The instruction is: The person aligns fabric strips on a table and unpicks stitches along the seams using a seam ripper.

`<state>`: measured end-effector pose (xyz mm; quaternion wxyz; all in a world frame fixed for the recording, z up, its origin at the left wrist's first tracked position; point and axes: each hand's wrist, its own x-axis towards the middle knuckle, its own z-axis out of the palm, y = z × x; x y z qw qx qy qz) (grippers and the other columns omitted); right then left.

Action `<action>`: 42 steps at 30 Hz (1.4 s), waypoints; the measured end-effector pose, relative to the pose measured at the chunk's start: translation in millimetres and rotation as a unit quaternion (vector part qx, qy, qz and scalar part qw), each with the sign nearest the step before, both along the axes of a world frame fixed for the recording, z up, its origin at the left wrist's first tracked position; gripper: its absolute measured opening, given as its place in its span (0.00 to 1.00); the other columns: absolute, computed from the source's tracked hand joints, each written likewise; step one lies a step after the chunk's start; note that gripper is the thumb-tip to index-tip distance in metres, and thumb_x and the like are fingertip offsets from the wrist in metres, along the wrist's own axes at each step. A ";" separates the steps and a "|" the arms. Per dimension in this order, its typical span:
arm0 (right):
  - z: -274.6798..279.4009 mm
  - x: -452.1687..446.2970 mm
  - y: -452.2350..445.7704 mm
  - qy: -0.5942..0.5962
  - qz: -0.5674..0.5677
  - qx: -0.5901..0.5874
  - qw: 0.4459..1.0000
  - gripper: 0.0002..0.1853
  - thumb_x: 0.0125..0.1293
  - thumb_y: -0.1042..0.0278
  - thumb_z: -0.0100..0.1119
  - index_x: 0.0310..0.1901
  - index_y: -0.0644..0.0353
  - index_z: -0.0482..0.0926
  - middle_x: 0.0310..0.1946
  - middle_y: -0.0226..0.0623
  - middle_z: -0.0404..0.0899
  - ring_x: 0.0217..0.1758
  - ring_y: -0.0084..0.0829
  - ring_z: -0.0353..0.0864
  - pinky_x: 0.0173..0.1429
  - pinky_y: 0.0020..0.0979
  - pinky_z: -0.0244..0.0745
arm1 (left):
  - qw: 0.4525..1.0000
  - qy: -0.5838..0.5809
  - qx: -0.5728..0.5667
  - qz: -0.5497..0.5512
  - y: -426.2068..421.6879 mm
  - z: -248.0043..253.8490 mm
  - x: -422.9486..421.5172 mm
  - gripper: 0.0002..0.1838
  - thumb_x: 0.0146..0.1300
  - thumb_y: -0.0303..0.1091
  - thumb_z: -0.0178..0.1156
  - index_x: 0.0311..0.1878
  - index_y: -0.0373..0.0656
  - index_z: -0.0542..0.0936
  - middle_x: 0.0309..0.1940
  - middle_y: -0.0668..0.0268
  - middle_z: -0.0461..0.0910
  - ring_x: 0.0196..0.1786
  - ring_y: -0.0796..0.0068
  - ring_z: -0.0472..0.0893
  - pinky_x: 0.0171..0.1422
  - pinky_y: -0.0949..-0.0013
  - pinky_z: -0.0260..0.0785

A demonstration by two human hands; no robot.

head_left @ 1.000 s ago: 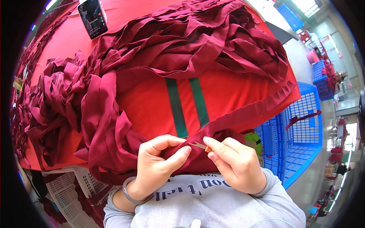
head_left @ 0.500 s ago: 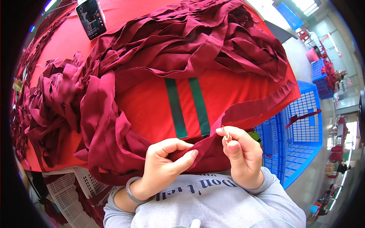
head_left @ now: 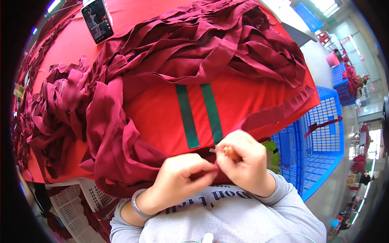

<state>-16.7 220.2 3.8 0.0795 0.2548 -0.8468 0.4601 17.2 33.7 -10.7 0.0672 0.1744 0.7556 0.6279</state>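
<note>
Long maroon fabric strips (head_left: 174, 52) lie heaped across the red-covered table (head_left: 154, 113). One maroon strip (head_left: 271, 113) runs from the table's right side down to my hands. My left hand (head_left: 182, 174) is closed, pinching this strip near its fingertips. Beside it, almost touching, my right hand (head_left: 243, 162) is closed around a small tool (head_left: 230, 153) with an orange-brown handle; a bit of its metal tip shows at the fingers, and the strip's edge between the hands is mostly hidden. Two dark green strips (head_left: 187, 117) lie flat on the red cover.
A phone (head_left: 97, 22) stands at the table's back left. Blue plastic baskets (head_left: 320, 150) are at the right, with a yellow-green item (head_left: 272, 156) next to them. White crates (head_left: 71, 202) holding maroon cloth are at the lower left.
My right hand moved away from the left, raising the tool, then came back beside it. My left hand has shifted slightly right, still on the strip.
</note>
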 end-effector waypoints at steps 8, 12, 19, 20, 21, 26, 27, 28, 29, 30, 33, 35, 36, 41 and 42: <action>-4.6 -7.8 13.8 -0.070 -0.059 0.000 0.996 0.14 0.56 0.78 0.66 0.20 0.63 0.70 0.19 0.37 0.66 0.22 0.35 0.73 0.26 0.35 0.65 | 0.895 -0.024 -0.369 -0.247 -17.8 13.0 -7.8 0.30 0.64 0.62 0.59 0.44 0.40 0.84 0.32 0.57 0.84 0.34 0.56 0.84 0.37 0.59 0.77; -3.9 -6.6 17.2 -0.063 -0.072 0.124 0.988 0.12 0.59 0.71 0.69 0.24 0.62 0.74 0.21 0.38 0.70 0.21 0.40 0.72 0.27 0.37 0.67 | 0.894 0.029 -0.395 -0.209 -21.9 1.1 -1.8 0.21 0.63 0.53 0.62 0.34 0.42 0.85 0.25 0.58 0.83 0.30 0.55 0.84 0.35 0.57 0.76; 10.0 -10.4 39.5 -0.199 -0.014 0.062 0.978 0.07 0.65 0.72 0.65 0.30 0.63 0.79 0.21 0.35 0.70 0.21 0.28 0.71 0.27 0.31 0.65 | 0.840 0.002 -0.487 -0.240 -42.0 12.2 3.4 0.11 0.54 0.40 0.64 0.22 0.45 0.83 0.18 0.59 0.80 0.25 0.58 0.83 0.32 0.58 0.74; 7.7 -11.7 41.9 -0.190 -0.002 0.050 0.981 0.04 0.66 0.73 0.65 0.36 0.65 0.81 0.22 0.34 0.70 0.22 0.24 0.69 0.28 0.28 0.65 | 0.840 -0.001 -0.489 -0.235 -44.8 19.4 4.3 0.11 0.54 0.40 0.64 0.22 0.45 0.83 0.18 0.59 0.80 0.25 0.58 0.82 0.31 0.58 0.74; 8.6 -13.7 39.9 -0.166 -0.019 0.046 0.985 0.04 0.65 0.74 0.64 0.38 0.65 0.81 0.23 0.34 0.71 0.22 0.23 0.69 0.28 0.27 0.65 | 0.840 -0.003 -0.491 -0.231 -47.9 23.1 5.0 0.10 0.53 0.39 0.64 0.22 0.45 0.83 0.18 0.59 0.80 0.25 0.58 0.82 0.31 0.58 0.74; 11.5 -23.6 35.7 -0.107 -0.104 0.027 0.988 0.09 0.65 0.77 0.64 0.46 0.68 0.81 0.30 0.37 0.79 0.25 0.21 0.74 0.32 0.22 0.70 | 0.821 -0.019 -0.555 -0.133 -59.8 17.0 25.3 0.09 0.51 0.38 0.63 0.21 0.44 0.81 0.17 0.60 0.80 0.24 0.59 0.83 0.30 0.58 0.73; 9.9 -25.0 35.9 -0.101 -0.112 0.023 0.988 0.09 0.65 0.77 0.64 0.46 0.68 0.81 0.30 0.38 0.79 0.25 0.22 0.75 0.32 0.23 0.71 | 0.817 -0.020 -0.560 -0.135 -59.9 15.0 30.2 0.09 0.51 0.37 0.62 0.21 0.45 0.81 0.17 0.60 0.80 0.24 0.59 0.83 0.30 0.58 0.74; 8.5 -24.8 34.7 -0.103 -0.100 0.028 0.989 0.09 0.65 0.77 0.64 0.46 0.68 0.81 0.30 0.38 0.79 0.25 0.22 0.75 0.32 0.23 0.71 | 0.813 -0.021 -0.565 -0.137 -60.2 13.2 35.5 0.08 0.51 0.37 0.62 0.22 0.45 0.82 0.17 0.60 0.80 0.25 0.59 0.83 0.30 0.58 0.74; 7.0 -24.5 32.6 -0.104 -0.088 0.033 0.990 0.09 0.65 0.77 0.64 0.46 0.68 0.81 0.29 0.38 0.79 0.26 0.23 0.76 0.32 0.24 0.72 | 0.810 -0.022 -0.570 -0.138 -61.2 12.6 38.5 0.08 0.51 0.37 0.62 0.22 0.45 0.82 0.18 0.60 0.80 0.25 0.59 0.83 0.30 0.58 0.74; 5.2 -24.5 30.3 -0.105 -0.074 0.039 0.991 0.09 0.65 0.77 0.64 0.45 0.68 0.81 0.29 0.38 0.79 0.26 0.23 0.76 0.32 0.24 0.72 | 0.823 -0.033 -0.542 -0.165 -58.1 22.4 37.7 0.07 0.52 0.37 0.62 0.28 0.44 0.83 0.21 0.59 0.82 0.28 0.59 0.84 0.33 0.58 0.75; -0.3 -18.7 22.6 -0.129 0.007 0.032 0.991 0.08 0.64 0.78 0.64 0.45 0.68 0.81 0.29 0.39 0.79 0.26 0.25 0.77 0.33 0.25 0.72 | 0.897 0.064 -0.395 -0.188 -47.2 54.3 31.2 0.17 0.54 0.32 0.65 0.49 0.43 0.83 0.42 0.61 0.82 0.48 0.63 0.82 0.53 0.62 0.74; -3.6 -15.1 20.5 -0.140 -0.005 -0.012 0.990 0.07 0.65 0.77 0.65 0.44 0.68 0.82 0.27 0.35 0.78 0.24 0.20 0.72 0.31 0.23 0.69 | 0.908 0.130 -0.383 -0.113 -37.7 60.2 19.0 0.19 0.54 0.30 0.66 0.52 0.42 0.81 0.46 0.62 0.80 0.51 0.62 0.79 0.57 0.61 0.72; -3.3 -14.4 21.9 -0.143 -0.019 -0.023 0.989 0.07 0.65 0.77 0.65 0.43 0.68 0.82 0.27 0.34 0.78 0.24 0.18 0.70 0.30 0.22 0.67 | 0.903 0.174 -0.391 -0.046 -31.5 61.1 6.8 0.18 0.55 0.30 0.65 0.51 0.41 0.81 0.45 0.61 0.79 0.50 0.59 0.78 0.56 0.60 0.71; -3.5 -9.7 31.7 -0.152 -0.067 -0.055 0.985 0.05 0.66 0.77 0.65 0.41 0.68 0.83 0.25 0.28 0.75 0.23 0.12 0.62 0.27 0.19 0.60 | 0.799 0.257 -0.485 0.246 -20.7 15.4 -61.9 0.32 0.62 0.34 0.63 0.70 0.44 0.69 0.72 0.60 0.63 0.76 0.52 0.58 0.76 0.48 0.54; -2.6 -8.1 33.1 -0.156 -0.066 -0.056 0.984 0.05 0.66 0.77 0.66 0.40 0.68 0.83 0.24 0.27 0.75 0.23 0.12 0.61 0.26 0.19 0.58 | 0.804 0.252 -0.473 0.257 -22.8 6.3 -69.2 0.32 0.63 0.35 0.63 0.71 0.44 0.68 0.72 0.60 0.63 0.76 0.52 0.57 0.76 0.45 0.53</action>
